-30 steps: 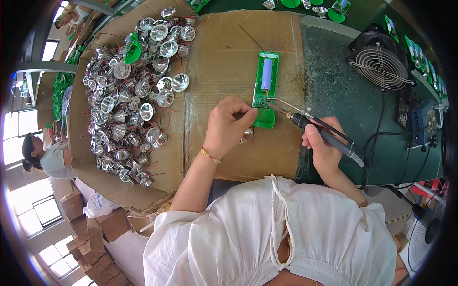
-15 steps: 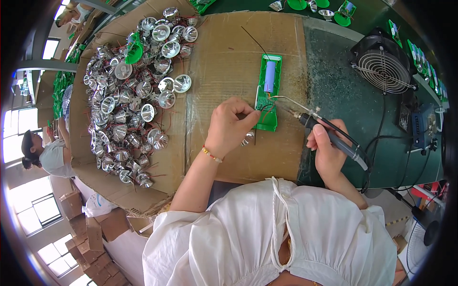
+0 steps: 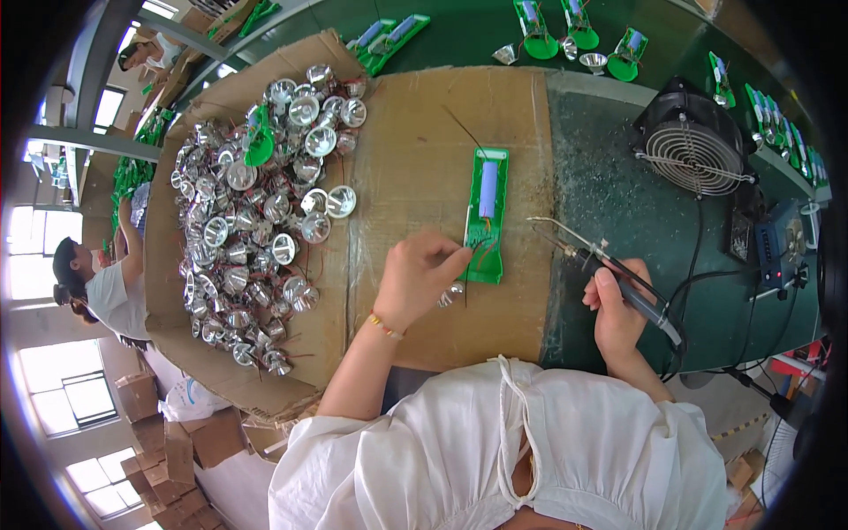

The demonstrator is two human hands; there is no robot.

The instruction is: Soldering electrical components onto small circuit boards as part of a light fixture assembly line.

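Observation:
A green plastic housing [image 3: 486, 269] lies on the cardboard, with a purple cylindrical battery [image 3: 488, 190], a small circuit board and thin red and black wires in it. My left hand [image 3: 415, 274] is at the housing's lower left edge, thumb and fingers pinched on a thin dark wire. Just under these fingers sits a shiny reflector cup [image 3: 451, 294], partly hidden. In my right hand [image 3: 616, 309] is a soldering iron [image 3: 632, 296] with a thin curved metal feed tube. Its tip points left, to the right of the housing and apart from it.
At left stands a cardboard box [image 3: 168, 291] full of reflector cups [image 3: 238, 177]. A black fan [image 3: 693, 146] and a blue soldering station [image 3: 777, 243] stand at right, with cables between. More green housings [image 3: 627, 57] line the far side. Another person [image 3: 110, 283] works at far left.
The soldering iron has drawn back from the circuit board to the right. My left hand stays pinched beside the housing. The whole view has shifted, so the table appears lower.

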